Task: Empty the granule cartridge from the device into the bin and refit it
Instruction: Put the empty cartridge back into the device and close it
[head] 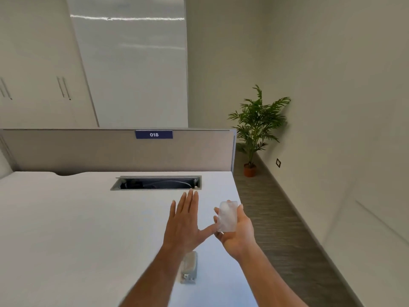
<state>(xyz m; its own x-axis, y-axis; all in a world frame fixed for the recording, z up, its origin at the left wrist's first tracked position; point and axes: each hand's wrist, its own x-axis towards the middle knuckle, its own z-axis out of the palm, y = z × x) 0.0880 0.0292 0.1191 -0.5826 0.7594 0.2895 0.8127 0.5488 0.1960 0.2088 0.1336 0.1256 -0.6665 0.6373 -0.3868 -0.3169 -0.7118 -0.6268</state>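
Observation:
My right hand (238, 231) grips a clear plastic cartridge (226, 216), upright, above the right part of the white desk (66, 218). My left hand (184, 224) is flat and spread just left of it, and its thumb touches the cartridge's lower edge. Under my left forearm a small grey device (189, 268) lies on the desk, partly hidden and blurred. No bin shows in this view.
A cable slot (157, 183) is cut into the desk behind my hands. A grey partition (110, 151) with a blue "018" label backs the desk. Right of the desk edge is striped floor, with a potted plant (254, 129) in the far corner.

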